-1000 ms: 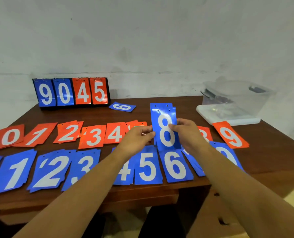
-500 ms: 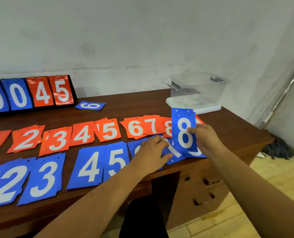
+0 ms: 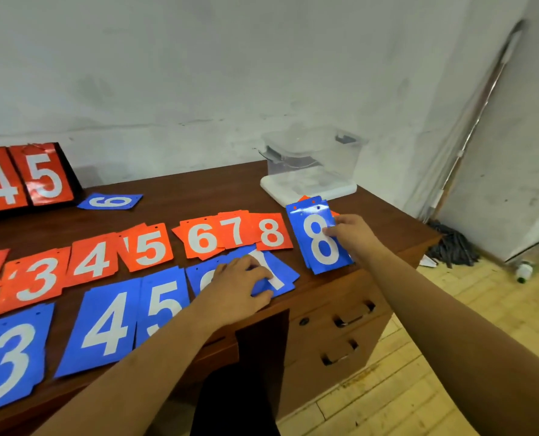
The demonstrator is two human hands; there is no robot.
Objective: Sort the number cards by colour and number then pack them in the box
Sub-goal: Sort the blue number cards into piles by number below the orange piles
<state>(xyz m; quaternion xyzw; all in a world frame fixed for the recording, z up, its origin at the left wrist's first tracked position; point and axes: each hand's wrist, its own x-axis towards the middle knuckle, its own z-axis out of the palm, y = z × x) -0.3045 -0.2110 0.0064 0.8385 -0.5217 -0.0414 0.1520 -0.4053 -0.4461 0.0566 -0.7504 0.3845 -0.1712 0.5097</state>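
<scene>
— What's the left hand (image 3: 239,287) doing now?

— It's pressing flat on the blue pile of sevens (image 3: 271,272), fingers spread and holding nothing, with the blue six (image 3: 205,278) half hidden under its palm. A second ago it was up by the stack of eights, so it's been dropping to tidy the row.

— And to the right of that?

— The right hand (image 3: 351,236) is pinching the blue stack of eights (image 3: 320,240) at its right edge, thumb on the white figure, fingers behind. That stack was being held over the middle of the blue row; now it's sitting at the far end, just right of the sevens and beside the orange eight (image 3: 271,232). Whether it's touching the table (image 3: 199,199) yet, I can't tell.

— So what does that mean for the sorting?

— I'd say the blue run is getting its eight slotted in order. The clear box (image 3: 312,158) is waiting beyond that hand, nothing I can make out inside, so packing looks not yet begun — and a blue six (image 3: 111,201) is lying loose at the back.
</scene>
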